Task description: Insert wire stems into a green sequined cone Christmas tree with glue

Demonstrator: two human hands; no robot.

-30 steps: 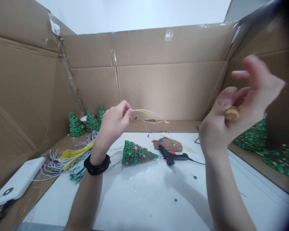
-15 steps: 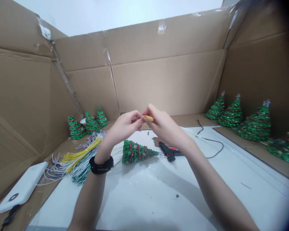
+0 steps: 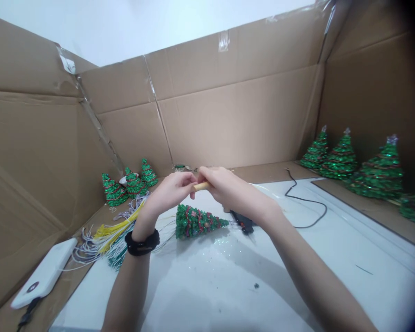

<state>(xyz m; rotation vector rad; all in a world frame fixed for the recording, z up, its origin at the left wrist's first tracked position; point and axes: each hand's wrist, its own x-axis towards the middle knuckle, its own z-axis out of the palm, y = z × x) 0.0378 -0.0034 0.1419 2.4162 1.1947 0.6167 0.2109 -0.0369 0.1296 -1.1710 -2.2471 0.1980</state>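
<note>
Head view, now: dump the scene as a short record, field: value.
Left hand: raised, fingertips beside the stick's end; contact unclear
Right hand: raised, grip closed on a tan stick
Wristband: black, left wrist
Lying tree: on its side on the white tabletop, tip pointing right
Glue gun: beyond the tip, partly hidden by the right hand
Strands: yellow, white, green, left of the lying tree
Standing trees: groups at left and right

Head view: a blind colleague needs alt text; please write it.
Left hand and right hand close together above a white board, the right holding a short tan stick. A decorated green tree lies sideways beside a partly hidden black tool; more trees stand at both sides.
</note>
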